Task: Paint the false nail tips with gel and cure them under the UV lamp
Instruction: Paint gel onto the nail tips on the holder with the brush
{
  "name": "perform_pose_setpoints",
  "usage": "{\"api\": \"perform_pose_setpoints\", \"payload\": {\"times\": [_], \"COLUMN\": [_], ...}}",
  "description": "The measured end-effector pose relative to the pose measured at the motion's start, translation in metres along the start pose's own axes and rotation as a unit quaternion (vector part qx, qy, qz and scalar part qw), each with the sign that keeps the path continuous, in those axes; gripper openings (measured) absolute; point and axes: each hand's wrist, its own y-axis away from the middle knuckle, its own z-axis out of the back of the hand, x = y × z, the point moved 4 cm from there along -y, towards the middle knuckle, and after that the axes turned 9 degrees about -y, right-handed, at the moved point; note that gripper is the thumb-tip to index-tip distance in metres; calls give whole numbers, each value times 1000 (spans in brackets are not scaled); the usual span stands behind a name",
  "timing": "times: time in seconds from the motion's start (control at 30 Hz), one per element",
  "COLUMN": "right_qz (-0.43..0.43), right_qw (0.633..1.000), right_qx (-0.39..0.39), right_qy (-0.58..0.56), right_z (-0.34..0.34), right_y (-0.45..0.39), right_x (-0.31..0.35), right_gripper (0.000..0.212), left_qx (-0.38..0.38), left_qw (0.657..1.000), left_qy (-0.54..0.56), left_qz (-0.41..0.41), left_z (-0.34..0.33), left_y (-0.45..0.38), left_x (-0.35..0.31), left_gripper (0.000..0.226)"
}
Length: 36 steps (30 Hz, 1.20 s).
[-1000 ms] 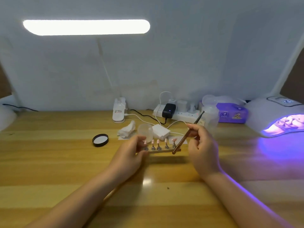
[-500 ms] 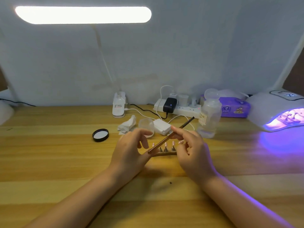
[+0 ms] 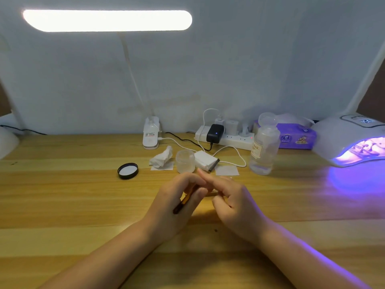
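My left hand (image 3: pixel 175 203) grips a thin brown gel brush (image 3: pixel 183 202); its dark end sticks out over the back of the hand. My right hand (image 3: pixel 235 203) is right beside it, index finger straight and touching the left fingers, and nothing shows in its grip. Only a pale sliver of the nail tip stand (image 3: pixel 212 193) shows between the hands. A small clear gel jar (image 3: pixel 185 161) stands open just behind them, its black lid (image 3: pixel 128 171) to the left. The UV lamp (image 3: pixel 343 134) glows violet at the far right, with nail tips (image 3: pixel 364 147) inside.
A clear bottle (image 3: pixel 264 151) stands between the hands and the lamp. Behind the jar lie a crumpled tissue (image 3: pixel 161 158), a stack of white pads (image 3: pixel 205 160), a power strip (image 3: pixel 227 138) with cables, a purple tissue pack (image 3: pixel 295 138) and the desk lamp's base (image 3: pixel 151 136).
The brush has passed from my right hand into my left hand and swung down to the left. Both hands closed together over the nail tip stand, hiding it.
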Motion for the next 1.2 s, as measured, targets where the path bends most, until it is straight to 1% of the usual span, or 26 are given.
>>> {"api": "perform_pose_setpoints", "payload": {"times": [0.1, 0.17, 0.23, 0.3, 0.37, 0.4, 0.47, 0.53, 0.6, 0.7, 0.8, 0.97, 1.1, 1.2], "right_qz": [34, 18, -50, -110, -132, -136, -140, -137, -126, -117, -112, -123, -134, -143], "right_qw": [994, 982, 973, 971, 971, 971, 971, 974, 978, 981, 980, 975, 972, 970], "right_qx": [-69, -91, -68, -11, 30, 43, 59, 57, 40, 10, -22, -75, -90, -109], "right_qy": [78, 163, 214, 211, 199, 194, 182, 172, 164, 155, 163, 172, 170, 164], "right_z": [16, 36, 55, 66, 68, 68, 67, 64, 62, 60, 60, 60, 59, 61], "right_y": [-6, -13, -18, -17, -13, -12, -11, -9, -9, -7, -7, -9, -8, -7], "right_x": [4, -1, -13, -29, -41, -46, -53, -58, -61, -65, -67, -73, -73, -72], "right_gripper": [67, 70, 71, 72, 75, 76, 76, 72, 65, 59, 56, 55, 54, 51], "left_qx": [-35, -65, -107, -156, -184, -180, -149, -125, -100, -27, 22, 44, 65, 45], "left_qw": [999, 997, 992, 980, 965, 962, 962, 959, 954, 949, 944, 939, 931, 933], "left_qy": [16, 26, 20, 22, 25, 11, -35, -69, -103, -155, -166, -183, -207, -207], "left_qz": [25, 34, 62, 123, 185, 204, 226, 246, 262, 272, 283, 286, 292, 290], "left_z": [5, 14, 29, 47, 62, 66, 71, 72, 71, 61, 47, 32, 24, 25], "left_y": [-1, -7, -18, -31, -40, -44, -52, -59, -69, -82, -88, -90, -89, -88], "left_x": [5, 7, 11, 20, 31, 35, 41, 46, 50, 54, 57, 63, 66, 68], "left_gripper": [14, 15, 20, 20, 16, 15, 14, 16, 16, 17, 19, 19, 22, 23]}}
